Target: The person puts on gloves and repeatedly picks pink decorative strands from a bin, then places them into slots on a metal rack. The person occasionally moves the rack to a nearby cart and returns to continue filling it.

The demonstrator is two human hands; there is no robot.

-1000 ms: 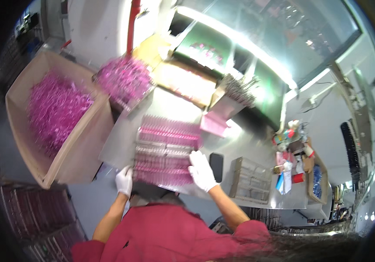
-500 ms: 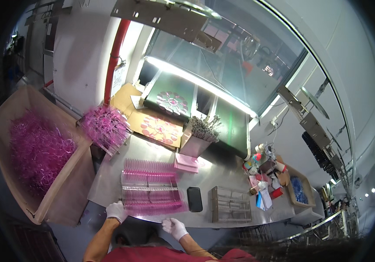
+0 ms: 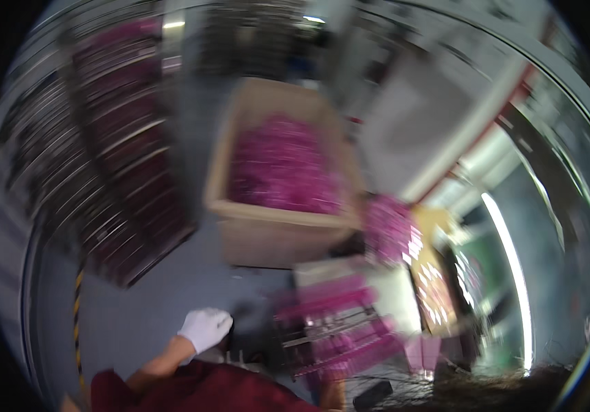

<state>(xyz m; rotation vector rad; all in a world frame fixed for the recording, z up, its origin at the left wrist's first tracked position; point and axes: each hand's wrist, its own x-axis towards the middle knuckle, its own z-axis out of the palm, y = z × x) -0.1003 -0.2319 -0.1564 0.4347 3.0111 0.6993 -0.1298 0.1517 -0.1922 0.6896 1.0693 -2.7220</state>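
Observation:
My left hand [image 3: 206, 329], in a white glove, is over the grey floor to the left of the table. Its fingers are curled in, with nothing visible in them. A metal wire rack [image 3: 339, 326] with rows of thin pink translucent pieces is to its right, tilted in the picture and smeared by motion. A part of my right forearm [image 3: 333, 395] shows at the near end of this rack. The right hand itself is hidden or lost in the blur, so its grip cannot be made out.
A large tan bin [image 3: 281, 237] heaped with pink pieces [image 3: 285, 165] stands beyond the table [image 3: 322, 273]. A tall shelf cart [image 3: 123, 151] with pink-loaded racks is at the left. More pink pieces [image 3: 388, 230], a cardboard sheet [image 3: 432, 288] and a bright tube light [image 3: 511, 268] are to the right.
The view has swung left, showing the shelf cart and floor. My left hand has left the rack's corner and is over the floor. My right hand, formerly near the table edge, is no longer plainly visible.

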